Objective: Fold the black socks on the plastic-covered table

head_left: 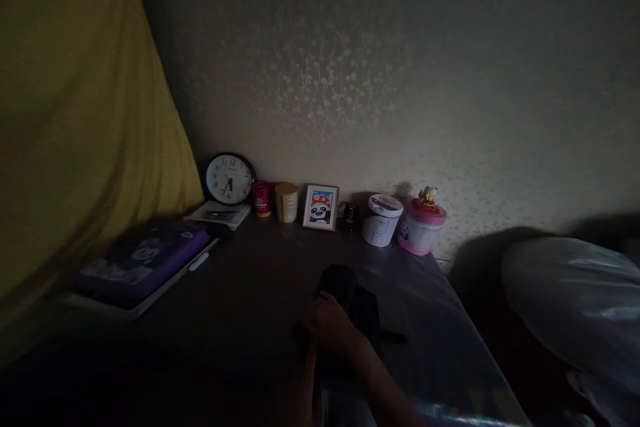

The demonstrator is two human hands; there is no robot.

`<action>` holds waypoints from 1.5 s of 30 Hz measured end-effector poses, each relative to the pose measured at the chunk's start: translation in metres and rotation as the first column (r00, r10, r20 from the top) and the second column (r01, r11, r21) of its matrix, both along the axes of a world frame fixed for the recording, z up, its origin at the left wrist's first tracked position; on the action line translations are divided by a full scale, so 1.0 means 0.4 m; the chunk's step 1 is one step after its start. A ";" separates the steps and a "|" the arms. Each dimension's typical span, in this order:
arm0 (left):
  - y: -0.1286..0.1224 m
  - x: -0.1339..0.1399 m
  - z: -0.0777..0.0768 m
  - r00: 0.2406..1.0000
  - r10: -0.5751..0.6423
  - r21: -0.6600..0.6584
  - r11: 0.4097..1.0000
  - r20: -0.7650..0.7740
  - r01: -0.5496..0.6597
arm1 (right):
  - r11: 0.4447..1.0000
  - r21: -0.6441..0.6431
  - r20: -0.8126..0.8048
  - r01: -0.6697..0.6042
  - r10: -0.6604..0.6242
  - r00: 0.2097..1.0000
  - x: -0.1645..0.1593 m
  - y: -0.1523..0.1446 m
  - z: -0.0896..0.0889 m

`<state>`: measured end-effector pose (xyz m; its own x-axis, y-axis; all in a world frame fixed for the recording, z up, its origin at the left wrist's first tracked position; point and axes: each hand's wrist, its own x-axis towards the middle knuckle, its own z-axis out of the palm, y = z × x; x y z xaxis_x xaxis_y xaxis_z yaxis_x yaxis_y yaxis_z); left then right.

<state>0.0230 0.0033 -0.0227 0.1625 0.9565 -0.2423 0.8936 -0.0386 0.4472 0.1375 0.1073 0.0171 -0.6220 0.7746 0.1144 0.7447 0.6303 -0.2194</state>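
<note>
Only the head view here, and it's pretty dark, so take the details with a grain of salt

Near the middle of the desk (240, 293) a hand (331, 328) rests on a dark cloth-like bundle (350, 293), coming in from the bottom edge with the forearm. I think it's the right hand, but honestly it's hard to say in this light. The fingers look curled over the near edge of the bundle, pressing or gripping it, though I can't tell if they're really closed around it or just lying on top. The other hand isn't clearly in view; there's a faint shape beside the forearm that I can't make out

The bundle lies flat on the desk, part rolled up at the far end and part spread out to the right, well apart from the row of stuff at the back

That row is lined up against the wall, probably so the front stays usable: a round clock (229, 178) leaning upright, a small red tin (261, 199), a yellowish jar (287, 203), a framed panda picture (321, 207), a small black object (351, 216), a white tub (381, 220) and a pink round box (421, 227) with a little figurine (429, 197) on its lid

On the left, a purple case (145, 260) lies on the desk, with papers (219, 214) just behind it by the clock, and a yellow fabric (75, 133) hangs over that side. On the right, off the desk, there's a shiny plastic-covered lump (575, 300)
</note>
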 end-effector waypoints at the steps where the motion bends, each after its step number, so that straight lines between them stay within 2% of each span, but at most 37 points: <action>1: -0.003 0.000 0.005 1.000 0.004 0.002 1.000 0.010 -0.004 | 0.999 -0.030 0.048 -0.019 0.021 0.999 -0.008 0.015 0.003; 3: -0.005 0.001 0.014 0.999 -0.002 0.004 1.000 0.045 0.002 | 0.995 -0.075 0.038 -0.063 0.066 0.997 -0.012 0.036 0.006; 6: -0.003 0.006 0.023 0.994 -0.020 0.002 1.000 0.106 0.020 | 1.000 -0.007 -0.205 -0.024 0.022 0.978 0.015 0.044 0.001; 9: -0.002 0.008 0.021 0.985 -0.039 -0.006 0.999 0.167 0.040 | 0.986 0.108 -0.408 0.126 -0.072 0.910 0.084 0.042 -0.020; 11: -0.001 0.005 0.016 0.978 -0.050 -0.012 0.998 0.203 0.053 | 0.953 0.130 -0.489 0.273 -0.178 0.854 0.149 0.040 -0.037; 14: -0.001 -0.001 0.012 0.954 -0.047 -0.015 0.998 0.296 0.053 | 0.840 0.031 -0.609 0.541 -0.413 0.677 0.256 0.027 -0.060; 16: 0.000 -0.004 0.013 0.936 -0.029 -0.022 0.999 0.350 0.039 | 0.725 -0.080 -0.575 0.684 -0.594 0.562 0.315 0.004 -0.073; 18: 0.000 -0.005 0.016 0.929 -0.021 -0.031 0.999 0.368 0.035 | 0.653 -0.181 -0.501 0.735 -0.705 0.502 0.352 -0.026 -0.086; 19: 0.000 -0.005 0.017 0.929 -0.023 -0.033 0.999 0.370 0.037 | 0.641 -0.230 -0.471 0.733 -0.732 0.492 0.362 -0.041 -0.093; 22: 0.000 -0.006 0.016 0.929 -0.021 -0.027 0.999 0.369 0.034 | 0.658 -0.365 -0.464 0.659 -0.742 0.484 0.361 -0.078 -0.110; 27: 0.003 -0.006 0.008 0.917 -0.027 -0.019 0.999 0.397 0.038 | 0.656 -0.494 -0.591 0.571 -0.735 0.332 0.326 -0.097 -0.108; 32: 0.010 -0.010 -0.002 0.912 -0.001 -0.029 0.999 0.410 0.014 | 0.648 -0.569 -0.634 0.506 -0.737 0.232 0.286 -0.096 -0.096; 37: 0.014 -0.020 -0.006 0.890 0.008 -0.023 1.000 0.457 0.003 | 0.718 -0.590 -0.729 0.369 -0.670 0.140 0.259 -0.077 -0.079; 41: 0.015 -0.026 -0.001 0.868 0.000 -0.037 0.999 0.496 0.021 | 0.752 -0.565 -0.755 0.340 -0.637 0.154 0.228 -0.039 -0.044; 45: 0.013 -0.021 0.008 0.889 -0.002 -0.042 0.999 0.458 0.025 | 0.744 -0.519 -0.745 0.421 -0.635 0.204 0.176 0.008 -0.027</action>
